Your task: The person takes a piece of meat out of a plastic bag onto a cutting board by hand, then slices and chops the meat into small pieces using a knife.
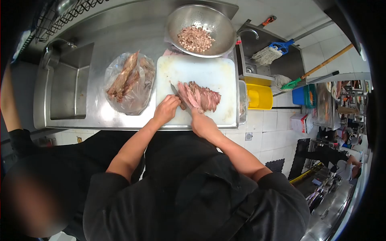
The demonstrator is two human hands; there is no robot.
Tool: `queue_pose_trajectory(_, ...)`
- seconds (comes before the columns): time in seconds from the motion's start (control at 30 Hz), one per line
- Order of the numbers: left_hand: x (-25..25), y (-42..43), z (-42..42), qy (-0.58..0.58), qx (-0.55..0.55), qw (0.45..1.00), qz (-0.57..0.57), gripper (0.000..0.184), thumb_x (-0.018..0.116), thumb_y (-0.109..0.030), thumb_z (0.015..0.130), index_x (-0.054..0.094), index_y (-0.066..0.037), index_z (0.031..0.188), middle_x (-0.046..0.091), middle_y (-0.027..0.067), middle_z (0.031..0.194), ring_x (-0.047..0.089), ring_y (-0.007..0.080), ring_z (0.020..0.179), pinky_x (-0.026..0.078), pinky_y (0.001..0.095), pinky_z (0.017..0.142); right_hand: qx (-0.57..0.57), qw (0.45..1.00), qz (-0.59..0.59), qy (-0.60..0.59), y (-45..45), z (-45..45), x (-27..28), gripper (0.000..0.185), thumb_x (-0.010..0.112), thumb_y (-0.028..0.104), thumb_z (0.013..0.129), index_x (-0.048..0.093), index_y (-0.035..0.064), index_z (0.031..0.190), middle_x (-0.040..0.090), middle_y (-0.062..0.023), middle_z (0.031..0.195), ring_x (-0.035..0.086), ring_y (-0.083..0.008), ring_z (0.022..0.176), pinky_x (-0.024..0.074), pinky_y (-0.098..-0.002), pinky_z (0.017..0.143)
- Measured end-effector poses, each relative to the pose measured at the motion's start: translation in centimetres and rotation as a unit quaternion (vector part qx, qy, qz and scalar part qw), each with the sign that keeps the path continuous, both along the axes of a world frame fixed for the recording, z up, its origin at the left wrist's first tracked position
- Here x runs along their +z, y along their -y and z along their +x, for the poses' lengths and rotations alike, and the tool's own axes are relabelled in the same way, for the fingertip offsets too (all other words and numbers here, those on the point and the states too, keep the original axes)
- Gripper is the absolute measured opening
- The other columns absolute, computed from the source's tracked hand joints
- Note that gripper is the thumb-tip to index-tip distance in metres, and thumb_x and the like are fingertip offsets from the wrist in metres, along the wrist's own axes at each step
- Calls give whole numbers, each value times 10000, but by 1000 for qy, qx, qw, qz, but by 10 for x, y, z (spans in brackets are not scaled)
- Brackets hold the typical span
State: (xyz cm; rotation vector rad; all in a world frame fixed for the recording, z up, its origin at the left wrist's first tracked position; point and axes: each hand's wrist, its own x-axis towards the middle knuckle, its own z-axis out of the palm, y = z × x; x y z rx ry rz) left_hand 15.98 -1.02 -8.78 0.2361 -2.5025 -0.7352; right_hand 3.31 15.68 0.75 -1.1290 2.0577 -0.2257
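On the white cutting board point(169, 70) lies cooked meat cut into slices point(205, 98), fanned out toward the right. My right hand point(205, 126) is closed around the handle of a knife point(174, 89), whose blade slants up and left along the left side of the slices. Curled fingers of my left hand point(167, 110) press on a small brown piece of meat point(182, 107) just left of the blade. Most of that piece is hidden under the fingertips. A clear plastic bag point(134, 105) with larger cooked chunks point(124, 80) sits left of the board.
Behind the board stands a perforated metal colander point(223, 34) holding diced meat. A sink point(68, 98) is at the left, another basin point(257, 44) with a mop at the right. A yellow bucket point(259, 96) stands beside the counter. Another person point(60, 168) is close on my left.
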Motion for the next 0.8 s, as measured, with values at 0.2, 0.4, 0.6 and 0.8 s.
queue_pose_trajectory(0.2, -2, 2, -1, 1, -1, 1000, 5, 235, 637, 66, 772, 669, -24, 986, 662, 93, 1056, 615, 302, 1065, 526, 387, 918, -23, 989, -147, -12, 22, -12, -39, 202, 464, 91, 942, 472, -43, 1092, 674, -347, 969, 658, -536, 905, 503, -620, 807)
queue_pose_trajectory(0.4, -1, 0, -2, 5, 13, 1000, -13, 229, 648, 58, 772, 670, -29, 983, 660, 92, 1044, 624, 289, 1053, 531, 379, 907, 7, 998, -66, 11, -3, -14, 9, 236, 474, 71, 925, 472, -57, 1122, 674, -353, 978, 656, -539, 928, 498, -607, 850)
queue_pose_trajectory(0.6, -1, 2, -3, -19, 3, 1000, 8, 225, 646, 83, 778, 663, -17, 979, 652, 113, 1019, 629, 316, 1017, 530, 404, 884, -43, 998, -49, 18, 8, 4, -19, 252, 495, 47, 898, 473, -66, 1123, 668, -372, 980, 652, -533, 962, 493, -607, 858)
queue_pose_trajectory(0.8, -2, 7, -7, -24, -4, 1000, 10, 162, 655, 70, 811, 684, -13, 947, 674, 116, 1020, 636, 311, 1026, 528, 398, 898, -59, 981, -185, 21, 24, -14, -33, 340, 502, 109, 943, 464, -52, 1241, 658, -385, 925, 651, -541, 912, 495, -625, 821)
